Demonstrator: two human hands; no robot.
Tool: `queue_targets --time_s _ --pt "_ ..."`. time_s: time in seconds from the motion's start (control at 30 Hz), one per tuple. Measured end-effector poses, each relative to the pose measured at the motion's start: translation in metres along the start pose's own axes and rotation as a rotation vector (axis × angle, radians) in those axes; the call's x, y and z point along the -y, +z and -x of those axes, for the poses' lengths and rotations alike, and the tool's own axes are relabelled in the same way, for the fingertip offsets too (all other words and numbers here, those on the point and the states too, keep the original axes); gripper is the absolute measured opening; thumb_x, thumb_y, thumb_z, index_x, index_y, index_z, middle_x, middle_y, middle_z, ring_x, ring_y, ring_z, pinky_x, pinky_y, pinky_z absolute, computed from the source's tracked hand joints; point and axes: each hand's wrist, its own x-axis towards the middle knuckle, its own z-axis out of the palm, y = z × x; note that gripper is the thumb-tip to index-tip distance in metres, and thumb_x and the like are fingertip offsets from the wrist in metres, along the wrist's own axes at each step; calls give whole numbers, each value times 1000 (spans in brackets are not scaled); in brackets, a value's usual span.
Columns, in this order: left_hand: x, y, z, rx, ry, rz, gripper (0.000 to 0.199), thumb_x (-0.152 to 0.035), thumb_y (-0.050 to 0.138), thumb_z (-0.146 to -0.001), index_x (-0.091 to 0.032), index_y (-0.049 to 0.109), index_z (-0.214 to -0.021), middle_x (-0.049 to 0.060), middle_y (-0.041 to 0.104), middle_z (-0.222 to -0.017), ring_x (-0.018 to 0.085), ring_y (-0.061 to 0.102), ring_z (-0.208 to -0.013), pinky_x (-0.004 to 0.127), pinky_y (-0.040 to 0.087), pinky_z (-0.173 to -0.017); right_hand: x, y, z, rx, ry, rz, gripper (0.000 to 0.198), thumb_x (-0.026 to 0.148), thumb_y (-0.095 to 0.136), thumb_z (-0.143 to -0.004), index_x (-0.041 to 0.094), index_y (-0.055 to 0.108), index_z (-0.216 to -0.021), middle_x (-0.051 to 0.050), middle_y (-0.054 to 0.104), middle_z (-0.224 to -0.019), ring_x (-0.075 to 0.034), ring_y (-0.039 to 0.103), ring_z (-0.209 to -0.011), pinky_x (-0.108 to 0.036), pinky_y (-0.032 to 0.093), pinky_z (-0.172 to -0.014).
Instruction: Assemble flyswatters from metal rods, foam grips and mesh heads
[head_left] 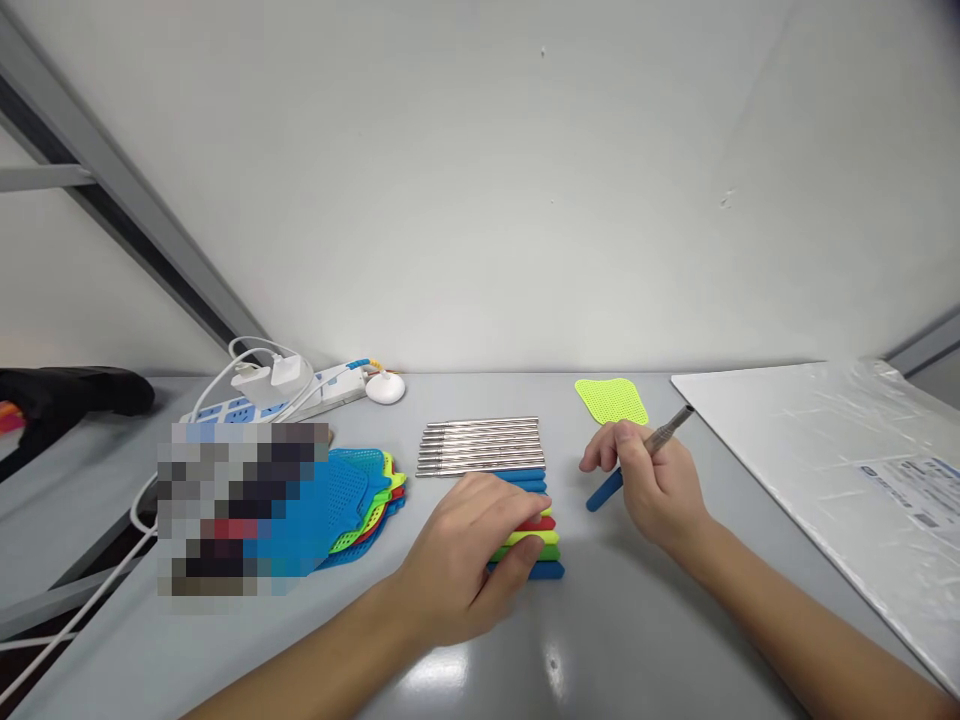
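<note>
Blue mesh swatter heads [352, 500] lie in a fanned pile at the left of the grey worktop [615, 640], with yellow, green and red ones under the top blue one. Behind them, at about eleven o'clock from the pile, a white power strip [300, 395] carries two plugged chargers.

In the middle lies a row of handles [495, 470]. Their steel rods point to the left, at nine o'clock, and their coloured foam ends point to the right, so the long axis of each handle runs across the view. The left hand [469, 555] rests flat on the coloured ends of the front handles; its fingers are loosely spread and press down on them, and they do not close around any single handle.

To the right, the right hand [649, 475] pinches one separate handle [637, 462] between thumb and fingers. This handle is tilted: its blue foam end points to about eight o'clock, toward the row, and its steel tip points to about two o'clock. A yellow-green swatter head [611, 400] lies flat on the worktop just beyond this hand, at about eleven o'clock from the grip and near the steel tip, but not touching it. The right hand is clearly the nearer one to this head. At the far right lies a large white sheet in plastic wrap [825, 450].
</note>
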Motion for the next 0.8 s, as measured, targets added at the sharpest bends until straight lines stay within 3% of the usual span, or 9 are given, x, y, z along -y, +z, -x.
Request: queue_targets --time_s 0.33,0.6,0.7,0.8 --pt "5 -1 1 -26 -14 8 30 -14 51 -90 -22 55 -118 4 69 -98 18 58 -84 35 42 -79 -9 1 6 45 42 -115 40 36 36 -100 21 52 -67 0 58 -67 -18 66 -78 -32 52 -74" --pt "10 -3 -1 -60 -30 -23 28 -14 50 -91 -21 57 -117 6 67 -99 20 58 -89 36 46 -82 -8 -1 3 134 91 -10 46 43 32 -101 21 52 -66 -1 59 -65 -17 64 -68 -28 48 -62" --pt "1 -1 -7 -101 -42 -2 30 -15 46 -93 -21 55 -121 9 64 -106 21 58 -98 36 48 -86 -4 -5 0 146 77 47 45 43 31 -101 21 51 -67 -1 61 -64 -16 62 -63 -27 46 -58" --pt "-17 9 -25 -143 -132 8 37 -20 46 -94 -23 48 -130 12 55 -125 24 51 -116 40 46 -95 1 -8 -2 140 -32 146 39 38 33 -101 21 53 -71 -1 61 -65 -15 58 -61 -27 44 -58"
